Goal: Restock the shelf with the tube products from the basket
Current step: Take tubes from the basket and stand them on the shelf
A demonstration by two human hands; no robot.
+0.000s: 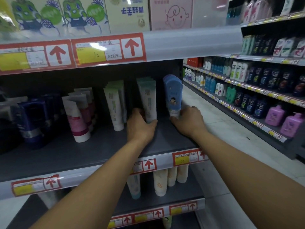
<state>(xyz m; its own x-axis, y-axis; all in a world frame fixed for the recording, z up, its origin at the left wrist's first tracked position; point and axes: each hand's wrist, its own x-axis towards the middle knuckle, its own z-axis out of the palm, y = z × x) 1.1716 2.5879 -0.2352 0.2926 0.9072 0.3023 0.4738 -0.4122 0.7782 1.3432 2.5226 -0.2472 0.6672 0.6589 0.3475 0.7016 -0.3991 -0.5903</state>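
Two bare hands reach onto the grey metal shelf. Left hand: fingers curled round the cap end of a pale green tube, thumb beneath it. Right hand: fingers wrapped at the white cap of a blue tube, which has a rounded top. Both smooth plastic tubes stand cap down, long axis near upright, crimped ends leaning slightly left. White tubes stand just left of the left fingers.

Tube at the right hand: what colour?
Blue tube with a pale cap end, a small cartoon figure printed on it; right hand grips its base. Head view.
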